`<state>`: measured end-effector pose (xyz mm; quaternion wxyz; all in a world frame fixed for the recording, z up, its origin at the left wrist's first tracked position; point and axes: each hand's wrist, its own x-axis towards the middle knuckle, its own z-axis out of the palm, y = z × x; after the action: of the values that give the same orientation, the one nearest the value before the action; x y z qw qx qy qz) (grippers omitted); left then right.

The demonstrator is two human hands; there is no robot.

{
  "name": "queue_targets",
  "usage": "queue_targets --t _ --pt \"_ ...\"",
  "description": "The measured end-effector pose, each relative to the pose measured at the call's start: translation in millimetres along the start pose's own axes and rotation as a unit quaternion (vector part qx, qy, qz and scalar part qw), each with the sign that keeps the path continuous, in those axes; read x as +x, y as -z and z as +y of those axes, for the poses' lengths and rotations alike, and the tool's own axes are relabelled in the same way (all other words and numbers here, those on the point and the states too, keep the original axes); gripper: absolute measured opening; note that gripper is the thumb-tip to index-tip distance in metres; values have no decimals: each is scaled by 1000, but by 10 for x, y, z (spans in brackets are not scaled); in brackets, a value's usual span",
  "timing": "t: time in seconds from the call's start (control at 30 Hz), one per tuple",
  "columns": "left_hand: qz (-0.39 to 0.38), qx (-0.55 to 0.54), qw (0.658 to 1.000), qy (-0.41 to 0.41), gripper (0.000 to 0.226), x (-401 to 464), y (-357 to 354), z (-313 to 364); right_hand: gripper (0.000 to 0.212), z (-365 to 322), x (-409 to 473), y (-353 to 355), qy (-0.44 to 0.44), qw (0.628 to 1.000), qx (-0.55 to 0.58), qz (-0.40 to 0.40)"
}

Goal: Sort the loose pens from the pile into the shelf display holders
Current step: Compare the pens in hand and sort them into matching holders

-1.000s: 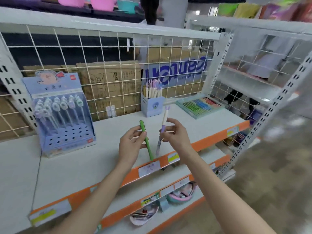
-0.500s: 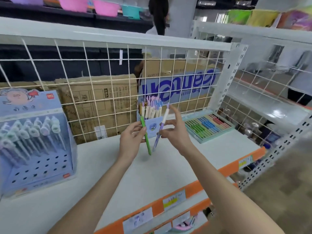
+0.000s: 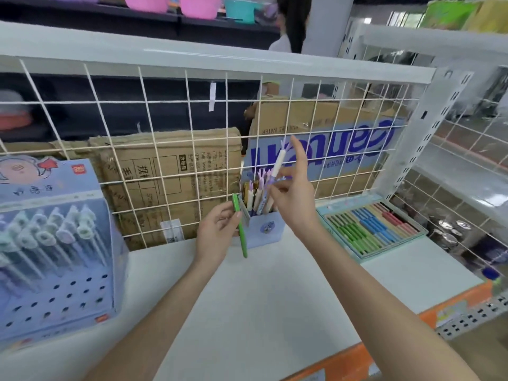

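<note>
The right hand (image 3: 292, 199) is pinching a white pen (image 3: 278, 163) near its lower end, index finger lifted straight, and holding it tilted just above the blue holder (image 3: 265, 229); this looks like lining the tip up with a gap among the pens already standing there. The left hand (image 3: 217, 232) is gripping a green pen (image 3: 240, 229) between thumb and fingers (image 3: 228, 213), point down, just left of the holder, probably kept waiting its turn. Both pens are hanging over the shelf (image 3: 261, 312), neither yet seated.

The white pen's tip is hiding behind the right hand, so I cannot tell whether it is touching the holder. The holder's slots are blurring together. The pile of loose pens is not showing. A display stand (image 3: 55, 270) on the left is running off the frame edge, and a crayon tray (image 3: 371, 229) is lying to the right.
</note>
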<state>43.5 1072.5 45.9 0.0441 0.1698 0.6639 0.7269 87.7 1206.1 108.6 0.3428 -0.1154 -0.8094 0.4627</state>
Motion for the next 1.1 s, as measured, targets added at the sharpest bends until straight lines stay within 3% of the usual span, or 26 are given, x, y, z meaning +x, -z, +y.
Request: queue_targets --t 0.3,0.47,0.7,0.9,1.0,1.1 --pt "26 18 999 -2 17 50 28 -3 69 206 75 -72 53 980 -187 -46" --pt "25 19 999 -7 20 40 20 32 29 368 48 -86 141 953 -267 0" --pt "16 15 1000 -18 23 19 19 60 24 474 23 -111 224 903 -359 75" --pt "-32 -21 999 -17 30 -75 -84 123 33 346 -173 42 157 938 -308 35" --pt "-68 -54 996 4 38 -171 -174 88 29 239 -293 245 74 981 -176 -43" --pt "-109 -70 991 21 39 -292 -336 25 25 214 -414 429 5 994 -61 -90"
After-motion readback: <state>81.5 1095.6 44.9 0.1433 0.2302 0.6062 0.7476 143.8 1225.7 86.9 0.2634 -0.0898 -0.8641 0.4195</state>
